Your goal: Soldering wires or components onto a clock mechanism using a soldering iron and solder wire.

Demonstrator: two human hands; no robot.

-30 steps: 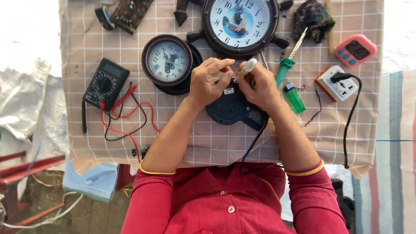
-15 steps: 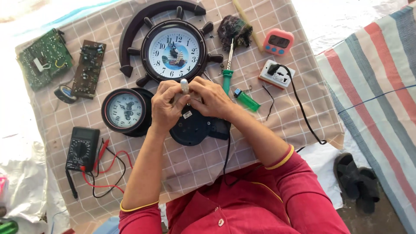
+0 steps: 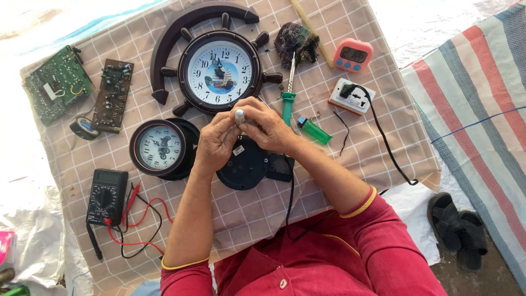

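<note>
Far left of the grip: two circuit boards [image 3: 56, 83], a tape roll [image 3: 84, 127] and, nearer the person, a black multimeter [image 3: 107, 196] with red and black leads. Just left of the grip: a small round clock [image 3: 159, 147], face up, on the checked cloth [image 3: 263, 214].

At the grip: the left hand [image 3: 216, 143] and right hand [image 3: 268, 127] meet, fingers pressed together around a small pale cylinder [image 3: 239, 116] (its lower part is hidden, so its kind cannot be told). Directly beneath the hands lies a dark round clock back [image 3: 246, 167]; beyond them, a ship's-wheel wall clock [image 3: 219, 71].

Just right of the grip: a green-handled screwdriver [image 3: 288, 98] and a green lighter [image 3: 314, 130]. Farther right: a white socket block [image 3: 352, 96] with a black cable, and a pink timer [image 3: 353, 55]. Far right, off the cloth: a striped mat [image 3: 482, 109] and dark sandals [image 3: 457, 227].
</note>
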